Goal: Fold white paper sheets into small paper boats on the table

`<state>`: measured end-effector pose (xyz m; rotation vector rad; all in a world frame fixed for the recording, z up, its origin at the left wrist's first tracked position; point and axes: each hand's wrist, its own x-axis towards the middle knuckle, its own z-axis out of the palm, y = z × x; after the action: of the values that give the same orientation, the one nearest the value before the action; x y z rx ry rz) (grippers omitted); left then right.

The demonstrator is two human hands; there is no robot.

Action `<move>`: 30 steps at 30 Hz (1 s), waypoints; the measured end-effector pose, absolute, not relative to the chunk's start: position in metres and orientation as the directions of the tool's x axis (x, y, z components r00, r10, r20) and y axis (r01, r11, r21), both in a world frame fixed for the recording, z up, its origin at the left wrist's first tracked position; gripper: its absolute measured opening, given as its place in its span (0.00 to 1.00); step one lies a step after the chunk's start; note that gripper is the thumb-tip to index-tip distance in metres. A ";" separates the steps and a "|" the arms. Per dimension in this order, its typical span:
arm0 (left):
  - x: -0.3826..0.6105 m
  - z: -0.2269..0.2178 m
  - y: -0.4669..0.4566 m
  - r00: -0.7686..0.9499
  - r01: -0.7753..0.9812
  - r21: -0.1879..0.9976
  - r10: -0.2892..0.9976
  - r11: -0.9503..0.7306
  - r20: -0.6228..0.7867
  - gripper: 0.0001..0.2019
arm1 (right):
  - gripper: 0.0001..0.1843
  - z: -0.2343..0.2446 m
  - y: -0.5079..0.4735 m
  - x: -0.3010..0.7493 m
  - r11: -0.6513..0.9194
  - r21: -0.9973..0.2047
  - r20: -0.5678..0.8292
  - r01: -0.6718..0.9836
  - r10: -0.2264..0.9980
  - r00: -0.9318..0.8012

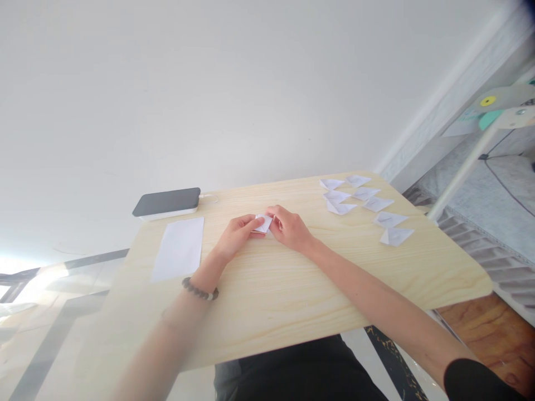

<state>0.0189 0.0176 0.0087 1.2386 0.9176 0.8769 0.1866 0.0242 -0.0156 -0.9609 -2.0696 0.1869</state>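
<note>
A small folded piece of white paper [264, 224] is held between my two hands over the middle of the table. My left hand [237, 236] pinches it from the left, thumb on top and fingers underneath. On the other side, my right hand [289, 227] grips its right edge with thumb and curled fingers. Creases show on the paper's upper face. To the left of my hands lies a flat stack or sheet of white paper [179, 248]. Several folded paper boats [341, 208] stand in two rough columns at the table's right.
A dark-screened phone [169, 201] rests on a white block at the back left, with a white cable [210, 197] attached. The wooden table [267, 301] meets a white wall behind. At the right, beyond the table's edge, stands a pale metal pole [463, 170] beside a bed.
</note>
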 end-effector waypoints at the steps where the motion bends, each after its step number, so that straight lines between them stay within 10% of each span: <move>1: 0.019 0.008 0.018 0.373 -0.053 0.992 0.924 0.113 -0.085 0.15 | 0.14 -0.015 0.024 0.187 0.717 -0.453 0.620 0.529 0.680 -0.391; 14: 0.016 -0.001 0.021 0.290 0.005 1.000 0.957 0.015 -0.016 0.18 | 0.12 -0.009 0.025 0.192 0.531 -0.763 0.426 0.368 0.842 -0.331; 30: 0.013 -0.001 0.021 0.181 0.063 0.993 0.980 -0.099 0.087 0.15 | 0.10 -0.010 0.028 0.192 0.555 -0.742 0.428 0.377 0.824 -0.371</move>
<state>0.0135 0.0211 -0.0014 1.4099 1.0808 1.1072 0.1916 0.0276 -0.0096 -0.9680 -1.9688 0.6895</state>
